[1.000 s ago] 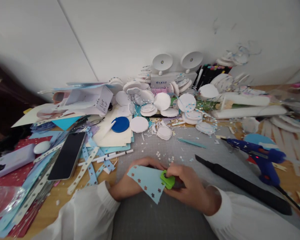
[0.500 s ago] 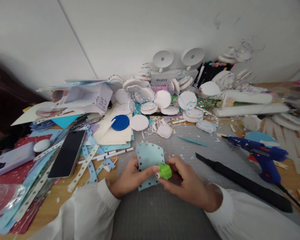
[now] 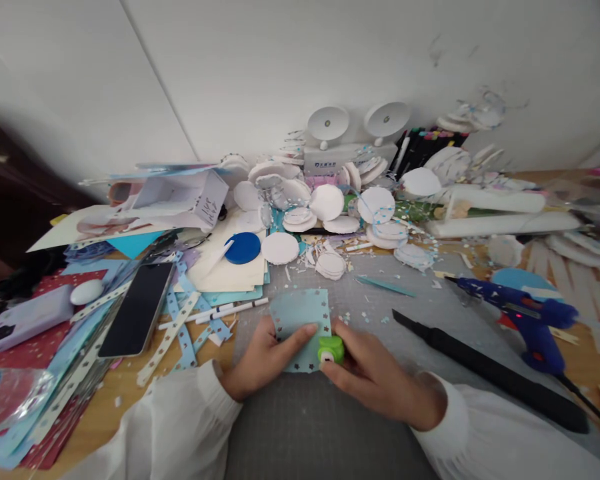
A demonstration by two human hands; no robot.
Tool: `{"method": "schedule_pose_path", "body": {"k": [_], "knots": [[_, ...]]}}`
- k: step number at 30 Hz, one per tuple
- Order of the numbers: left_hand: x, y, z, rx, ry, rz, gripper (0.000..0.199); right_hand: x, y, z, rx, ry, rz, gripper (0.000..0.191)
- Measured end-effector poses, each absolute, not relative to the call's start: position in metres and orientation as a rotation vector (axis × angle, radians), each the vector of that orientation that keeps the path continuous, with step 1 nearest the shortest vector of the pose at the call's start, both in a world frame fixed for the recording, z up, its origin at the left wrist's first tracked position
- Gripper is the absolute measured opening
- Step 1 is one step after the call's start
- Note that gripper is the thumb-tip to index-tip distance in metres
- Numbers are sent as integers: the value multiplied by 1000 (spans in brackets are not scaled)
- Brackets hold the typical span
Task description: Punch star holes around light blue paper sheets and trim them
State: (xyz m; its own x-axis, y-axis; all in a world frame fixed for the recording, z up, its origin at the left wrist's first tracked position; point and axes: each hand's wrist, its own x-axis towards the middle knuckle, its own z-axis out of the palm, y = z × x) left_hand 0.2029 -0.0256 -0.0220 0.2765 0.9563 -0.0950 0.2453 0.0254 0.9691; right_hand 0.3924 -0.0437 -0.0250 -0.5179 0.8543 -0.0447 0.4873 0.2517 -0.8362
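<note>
A light blue sheet of paper with small punched holes along its edges lies over the grey cutting mat. My left hand holds it from the left, thumb on top and the other fingers underneath. At the sheet's right edge sits a small green punch. My right hand grips this punch between thumb and fingers, the thumb at its white part. How far the paper reaches into the punch is hidden.
A blue glue gun and a long black tool lie at the right. A phone and patterned strips are at the left. Round white pieces and a blue disc are behind the mat.
The paper lies flatter. The green punch has turned and moved slightly down at the sheet's right edge, and my left thumb has come off it onto the paper.
</note>
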Motion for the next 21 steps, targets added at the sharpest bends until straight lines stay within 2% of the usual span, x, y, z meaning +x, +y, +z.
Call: {"method": "schedule_pose_path", "body": {"k": [8,15,21], "knots": [[202,-28,-19,1359,1074,750,29,393,-42,-25,-1132,-1899,1324,19],[203,-28,-17,1416,1154,706,36,395,-43,-25,-1113,-1898,1381,19],[201,-27,-17,1440,1124,702,29,396,-42,-27,-1115,-1886,1370,22]]}}
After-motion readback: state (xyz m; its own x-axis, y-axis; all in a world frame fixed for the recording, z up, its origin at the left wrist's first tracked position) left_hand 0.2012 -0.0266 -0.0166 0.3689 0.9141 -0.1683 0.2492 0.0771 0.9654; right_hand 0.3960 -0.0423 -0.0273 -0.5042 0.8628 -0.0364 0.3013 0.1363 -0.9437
